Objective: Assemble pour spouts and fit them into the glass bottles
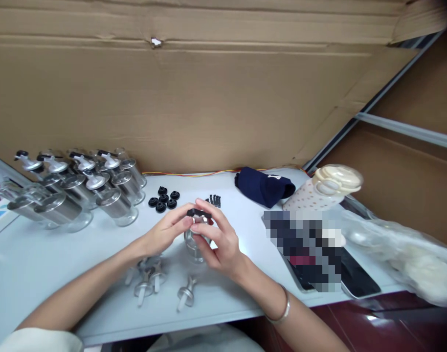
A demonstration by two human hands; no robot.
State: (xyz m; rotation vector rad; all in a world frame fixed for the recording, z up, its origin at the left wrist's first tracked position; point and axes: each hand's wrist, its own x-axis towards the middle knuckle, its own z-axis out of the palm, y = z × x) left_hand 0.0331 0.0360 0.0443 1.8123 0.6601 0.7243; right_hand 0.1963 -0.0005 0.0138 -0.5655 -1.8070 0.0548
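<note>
At the middle of the table, both hands meet over the top of a clear glass bottle (195, 252). A black flip cap (199, 213) shows between my fingers, on a pourer spout that is mostly hidden by them. My left hand (170, 230) pinches the spout from the left, thumb toward me. From the right, my right hand (221, 242) closes its thumb and fingers round the same top. Near me on the table lie several loose silver pourer spouts, one (186, 295) just below the bottle, with white tubes. Beyond my hands are black stoppers (164, 198) and small black caps (215, 200).
Several steel-and-glass bottles (115, 203) stand at the left, some with spouts fitted. At the right are a navy cap (263, 187), a cream tumbler (319, 188), phones (361, 274) and a clear plastic bag (410, 249). A cardboard wall (209, 107) closes the back.
</note>
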